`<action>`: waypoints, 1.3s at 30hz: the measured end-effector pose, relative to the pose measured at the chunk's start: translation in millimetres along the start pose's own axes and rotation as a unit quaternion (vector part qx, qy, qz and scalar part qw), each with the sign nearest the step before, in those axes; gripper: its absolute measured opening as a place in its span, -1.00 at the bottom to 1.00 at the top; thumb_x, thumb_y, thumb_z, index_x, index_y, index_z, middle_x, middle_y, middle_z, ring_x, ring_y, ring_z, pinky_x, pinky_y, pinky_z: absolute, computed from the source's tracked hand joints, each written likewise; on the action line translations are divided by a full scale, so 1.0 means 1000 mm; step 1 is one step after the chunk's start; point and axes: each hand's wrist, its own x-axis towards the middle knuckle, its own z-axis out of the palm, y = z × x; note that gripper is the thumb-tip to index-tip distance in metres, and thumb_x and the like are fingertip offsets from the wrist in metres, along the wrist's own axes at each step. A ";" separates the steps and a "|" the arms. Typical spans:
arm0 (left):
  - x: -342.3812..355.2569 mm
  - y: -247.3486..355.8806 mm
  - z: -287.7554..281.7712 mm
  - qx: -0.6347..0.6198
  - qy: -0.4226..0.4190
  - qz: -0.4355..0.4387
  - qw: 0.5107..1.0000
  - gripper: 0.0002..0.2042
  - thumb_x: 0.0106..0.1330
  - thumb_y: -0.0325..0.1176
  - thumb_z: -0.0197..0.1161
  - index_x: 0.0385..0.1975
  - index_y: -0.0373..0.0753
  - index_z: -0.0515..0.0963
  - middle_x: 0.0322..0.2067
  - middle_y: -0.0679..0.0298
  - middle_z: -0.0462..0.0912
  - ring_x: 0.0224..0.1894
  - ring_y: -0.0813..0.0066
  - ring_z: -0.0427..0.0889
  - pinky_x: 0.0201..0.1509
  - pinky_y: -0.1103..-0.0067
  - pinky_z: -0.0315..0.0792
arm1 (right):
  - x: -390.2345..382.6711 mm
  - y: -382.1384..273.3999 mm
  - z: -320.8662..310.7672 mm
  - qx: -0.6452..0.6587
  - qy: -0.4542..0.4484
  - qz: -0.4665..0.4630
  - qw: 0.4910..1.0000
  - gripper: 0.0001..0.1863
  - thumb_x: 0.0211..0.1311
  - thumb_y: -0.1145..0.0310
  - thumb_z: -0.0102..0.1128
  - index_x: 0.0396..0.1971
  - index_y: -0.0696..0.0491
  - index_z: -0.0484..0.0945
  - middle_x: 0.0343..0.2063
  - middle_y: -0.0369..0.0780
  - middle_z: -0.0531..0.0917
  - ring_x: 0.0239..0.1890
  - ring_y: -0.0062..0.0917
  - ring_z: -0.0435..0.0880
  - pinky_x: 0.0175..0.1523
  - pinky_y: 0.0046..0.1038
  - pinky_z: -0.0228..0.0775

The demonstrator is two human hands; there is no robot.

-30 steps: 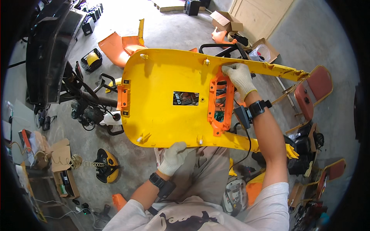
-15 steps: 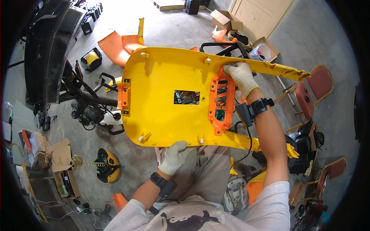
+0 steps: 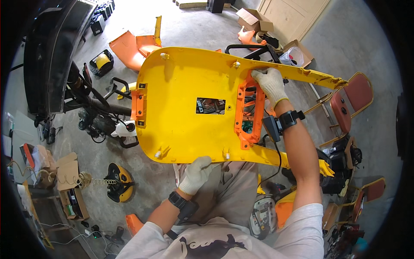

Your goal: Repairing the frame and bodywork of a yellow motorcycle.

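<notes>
A large yellow plastic body panel spans the middle of the view, its inner side with white clips facing me. It has a rectangular cut-out, through which wiring shows. An orange bracket sits across its right part, and a smaller orange bracket is on its left edge. My left hand, in a white knit glove, grips the near edge, with its fingertips partly hidden. My right hand, gloved too, is closed on the panel by the top end of the larger bracket.
A vehicle frame with a dark windscreen stands at the left. Orange panels and a black basket lie beyond. A yellow-black helmet-like part is on the floor at near left. Red chairs and cardboard boxes stand right.
The yellow panel has tilted slightly, its far edge rising a little in view. Both hands keep their hold and have barely shifted.
</notes>
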 end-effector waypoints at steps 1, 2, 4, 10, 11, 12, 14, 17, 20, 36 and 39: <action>-0.001 0.001 0.001 -0.018 0.004 -0.004 1.000 -0.48 0.30 -0.56 -0.01 0.30 -0.52 0.27 0.22 -0.13 0.50 0.29 -0.11 0.49 0.40 0.05 0.37 | -0.001 0.001 0.000 -0.006 0.009 -0.012 1.000 -0.57 0.12 0.14 0.40 -0.15 0.19 0.72 -0.24 -0.06 0.78 -0.13 -0.27 0.76 0.01 -0.35 0.51; -0.003 0.000 0.002 -0.019 0.003 -0.004 1.000 -0.48 0.30 -0.56 -0.01 0.30 -0.52 0.27 0.22 -0.13 0.50 0.29 -0.11 0.49 0.40 0.05 0.37 | -0.002 0.002 0.001 -0.006 0.010 -0.013 1.000 -0.57 0.12 0.14 0.40 -0.15 0.19 0.72 -0.24 -0.06 0.78 -0.13 -0.27 0.76 0.01 -0.35 0.51; -0.004 0.004 0.007 0.059 -0.011 0.034 0.998 -0.49 0.28 -0.57 0.01 0.28 -0.51 0.29 0.19 -0.13 0.51 0.25 -0.14 0.52 0.34 0.00 0.43 | -0.004 0.001 -0.001 -0.017 0.017 0.003 1.000 -0.55 0.11 0.10 0.42 -0.18 0.18 0.72 -0.25 -0.06 0.78 -0.13 -0.27 0.77 0.02 -0.35 0.51; -0.006 0.019 0.037 -0.048 0.041 0.027 0.998 -0.50 0.23 -0.56 0.07 0.23 -0.50 0.33 0.15 -0.13 0.54 0.18 -0.16 0.57 0.22 -0.07 0.52 | -0.009 0.002 -0.010 -0.006 0.048 0.014 0.999 -0.52 0.24 -0.04 0.30 -0.24 0.16 0.73 -0.27 -0.04 0.78 -0.16 -0.24 0.77 -0.03 -0.33 0.52; -0.004 0.018 0.038 -0.046 0.038 0.027 0.998 -0.50 0.23 -0.56 0.07 0.23 -0.50 0.33 0.15 -0.13 0.54 0.18 -0.16 0.57 0.22 -0.07 0.52 | 0.001 0.023 -0.007 0.014 0.104 -0.034 0.994 -0.54 0.32 -0.01 0.18 -0.16 0.13 0.71 -0.36 -0.14 0.76 -0.31 -0.36 0.74 -0.16 -0.36 0.51; -0.002 0.017 0.035 -0.043 0.034 0.033 0.998 -0.50 0.23 -0.56 0.07 0.23 -0.49 0.33 0.15 -0.13 0.54 0.18 -0.16 0.57 0.22 -0.06 0.52 | -0.003 0.018 -0.009 0.016 0.101 -0.035 0.994 -0.54 0.32 -0.01 0.18 -0.16 0.13 0.71 -0.36 -0.14 0.76 -0.31 -0.36 0.74 -0.16 -0.36 0.51; -0.001 0.015 0.029 -0.040 0.031 0.041 0.998 -0.49 0.22 -0.55 0.07 0.23 -0.49 0.33 0.15 -0.12 0.54 0.18 -0.16 0.57 0.23 -0.06 0.51 | -0.020 -0.002 -0.023 0.142 -0.020 0.082 0.986 -0.57 0.35 0.09 0.09 -0.02 0.09 0.67 -0.43 -0.27 0.69 -0.38 -0.52 0.65 -0.29 -0.43 0.45; 0.003 0.014 0.026 -0.035 0.032 0.023 0.999 -0.48 0.23 -0.53 0.08 0.24 -0.48 0.32 0.16 -0.11 0.53 0.19 -0.16 0.56 0.24 -0.07 0.49 | -0.031 0.001 -0.038 0.241 -0.106 0.129 0.956 -0.52 0.28 0.49 0.06 0.23 0.09 0.51 -0.24 -0.26 0.64 -0.34 -0.60 0.59 -0.35 -0.56 0.39; -0.001 0.014 0.024 -0.010 -0.021 0.008 1.000 -0.54 0.36 -0.49 -0.02 0.27 -0.46 0.33 0.23 -0.03 0.50 0.28 -0.01 0.50 0.41 0.09 0.36 | -0.046 0.006 -0.048 0.310 -0.148 0.134 0.930 -0.33 0.18 0.73 0.11 0.35 0.13 0.35 -0.03 -0.17 0.60 -0.27 -0.59 0.63 -0.36 -0.63 0.42; 0.000 0.013 0.030 0.013 0.011 0.030 0.999 -0.57 0.35 -0.37 0.08 0.19 -0.43 0.40 0.14 -0.03 0.57 0.19 -0.03 0.57 0.23 0.02 0.54 | -0.117 0.029 -0.073 -0.024 -0.197 -0.116 0.973 -0.74 0.24 0.39 0.20 -0.13 0.19 0.64 -0.39 -0.11 0.73 -0.36 -0.37 0.73 -0.23 -0.35 0.55; 0.001 0.013 0.030 0.006 0.024 0.036 0.999 -0.55 0.33 -0.37 0.11 0.19 -0.43 0.40 0.13 -0.03 0.58 0.16 -0.03 0.59 0.22 0.00 0.53 | -0.144 0.025 -0.074 -0.176 -0.217 -0.179 0.943 -0.71 0.20 0.36 0.22 -0.08 0.06 0.66 -0.31 -0.05 0.73 -0.24 -0.20 0.73 -0.11 -0.22 0.56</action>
